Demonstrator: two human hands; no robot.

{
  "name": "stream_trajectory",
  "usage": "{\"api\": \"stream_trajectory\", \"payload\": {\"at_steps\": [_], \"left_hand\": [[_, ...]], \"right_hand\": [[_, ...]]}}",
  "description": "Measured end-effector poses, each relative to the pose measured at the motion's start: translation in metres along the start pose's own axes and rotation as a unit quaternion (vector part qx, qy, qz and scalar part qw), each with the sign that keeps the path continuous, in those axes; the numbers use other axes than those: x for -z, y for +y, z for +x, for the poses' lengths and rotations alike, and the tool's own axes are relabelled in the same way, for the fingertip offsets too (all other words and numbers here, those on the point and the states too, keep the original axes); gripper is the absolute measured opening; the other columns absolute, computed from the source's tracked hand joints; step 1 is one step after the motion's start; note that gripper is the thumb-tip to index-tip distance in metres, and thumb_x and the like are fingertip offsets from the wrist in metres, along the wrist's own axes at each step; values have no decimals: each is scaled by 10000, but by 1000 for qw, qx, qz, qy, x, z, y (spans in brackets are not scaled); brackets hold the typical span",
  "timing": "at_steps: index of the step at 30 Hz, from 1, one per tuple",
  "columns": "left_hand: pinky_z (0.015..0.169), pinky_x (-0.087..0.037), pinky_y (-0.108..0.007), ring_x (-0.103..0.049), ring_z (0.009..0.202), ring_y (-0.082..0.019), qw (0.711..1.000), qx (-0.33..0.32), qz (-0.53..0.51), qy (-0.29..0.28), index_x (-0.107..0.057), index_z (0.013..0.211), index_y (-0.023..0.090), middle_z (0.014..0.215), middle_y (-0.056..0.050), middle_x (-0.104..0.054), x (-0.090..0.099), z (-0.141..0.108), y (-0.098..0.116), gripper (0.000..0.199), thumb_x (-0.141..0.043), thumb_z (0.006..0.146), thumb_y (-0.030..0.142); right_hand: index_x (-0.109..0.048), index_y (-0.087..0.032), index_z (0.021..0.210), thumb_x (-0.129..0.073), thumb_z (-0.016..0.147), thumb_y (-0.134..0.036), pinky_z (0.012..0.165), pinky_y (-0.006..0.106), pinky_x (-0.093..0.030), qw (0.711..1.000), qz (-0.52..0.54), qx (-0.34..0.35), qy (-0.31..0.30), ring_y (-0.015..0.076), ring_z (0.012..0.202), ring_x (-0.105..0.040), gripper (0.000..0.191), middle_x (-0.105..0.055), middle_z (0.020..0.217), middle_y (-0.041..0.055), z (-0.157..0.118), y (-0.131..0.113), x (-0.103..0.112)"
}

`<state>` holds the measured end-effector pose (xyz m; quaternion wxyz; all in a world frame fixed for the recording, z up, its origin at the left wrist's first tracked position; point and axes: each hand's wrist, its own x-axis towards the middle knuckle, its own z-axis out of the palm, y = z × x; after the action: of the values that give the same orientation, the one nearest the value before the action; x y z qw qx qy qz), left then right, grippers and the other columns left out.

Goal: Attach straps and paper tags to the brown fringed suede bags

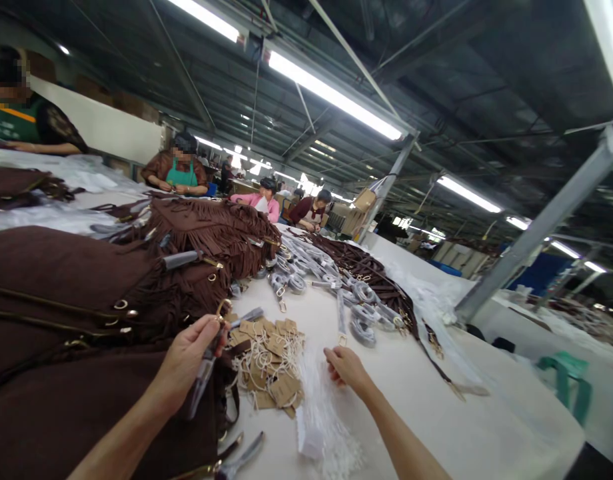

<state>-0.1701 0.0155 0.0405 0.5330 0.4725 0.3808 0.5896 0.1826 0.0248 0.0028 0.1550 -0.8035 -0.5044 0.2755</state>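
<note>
My left hand [199, 353] is closed round a brown strap end with a gold clasp [223, 308] sticking up above the fingers. A plastic-wrapped piece [199, 387] hangs below that hand, over the brown fringed bags [121, 393]. My right hand [345, 368] has its fingers curled in beside a bundle of thin white plastic strands [321, 407]; whatever lies between its fingertips, if anything, is hidden. Between the hands is a heap of brown card tags [271, 360] with white strings.
Grey plastic-wrapped straps [361, 313] with gold hooks lie across the white table [416, 380]. Brown straps [351, 260] are piled behind them. Clear plastic sheeting [436, 320] runs along the right side. Several people sit at the far side, one in a green apron [181, 175].
</note>
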Motion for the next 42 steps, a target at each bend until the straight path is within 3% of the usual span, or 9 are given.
{"api": "stream_trajectory", "payload": {"at_steps": [6,13,17,21,29,34,37,39,42], "left_hand": [[428,-257,-206,-362,461,-104,997,7,83,-3,-625,686,177,536,41,-497,5,1,-8,453,-621,718,628],[521,-337,-232,-446,539,-140,988,-59,144,-22,-601,589,193,550,13,-528,-1,-3,-2,312,-580,741,464],[535,-359,-236,-471,541,-141,996,-23,84,-17,-665,779,193,590,19,-577,-1,-4,1,254,-624,693,429],[534,-366,-227,-484,547,-123,1000,15,9,-23,-651,1018,179,776,-16,-680,3,-1,-1,427,-672,648,393],[482,-318,-205,-428,505,-117,999,24,30,-20,-613,894,187,562,52,-538,6,-2,0,307,-641,700,424],[451,-298,-200,-398,475,-103,998,33,44,-18,-615,803,183,567,50,-523,8,-1,0,280,-645,692,438],[461,-304,-200,-396,482,-101,998,32,51,-15,-608,741,178,564,45,-518,9,0,-4,252,-651,686,421],[462,-310,-203,-395,481,-103,998,30,55,-16,-609,725,179,560,43,-516,8,0,-4,243,-649,689,416],[473,-330,-202,-419,496,-109,998,19,59,-12,-594,678,182,563,35,-534,6,0,-3,239,-653,677,414]], "right_hand": [[-603,-160,1168,-591,953,-340,786,385,-566,998,-12,-41,-37,192,919,-657,281,-647,1130,69,13,-2,-9],[-599,-164,1181,-587,953,-359,818,406,-557,997,1,-60,-49,206,956,-650,301,-638,1160,75,12,-2,-7],[-598,-166,1188,-599,946,-338,826,409,-555,996,13,-68,-48,212,973,-647,297,-632,1182,76,14,-3,-9],[-588,-165,1206,-599,946,-340,824,414,-558,996,35,-71,-31,214,979,-646,313,-626,1191,79,14,-5,-6],[-582,-167,1213,-595,950,-344,819,412,-560,995,80,-64,-3,212,976,-646,317,-624,1189,80,27,-20,13],[-608,-150,1125,-551,973,-359,657,313,-563,998,49,-6,-25,148,750,-657,264,-668,979,40,7,-23,20],[-622,-199,1106,-453,991,-268,504,231,-480,997,20,64,-29,109,551,-623,216,-662,830,-11,-14,-21,17],[-657,-222,1038,-451,969,-238,523,219,-456,995,-4,101,-10,115,587,-647,218,-671,835,-7,-22,-21,12],[-673,-169,812,-520,955,-315,689,261,-487,992,-49,108,38,177,825,-668,255,-685,884,60,-18,-23,0]]}}
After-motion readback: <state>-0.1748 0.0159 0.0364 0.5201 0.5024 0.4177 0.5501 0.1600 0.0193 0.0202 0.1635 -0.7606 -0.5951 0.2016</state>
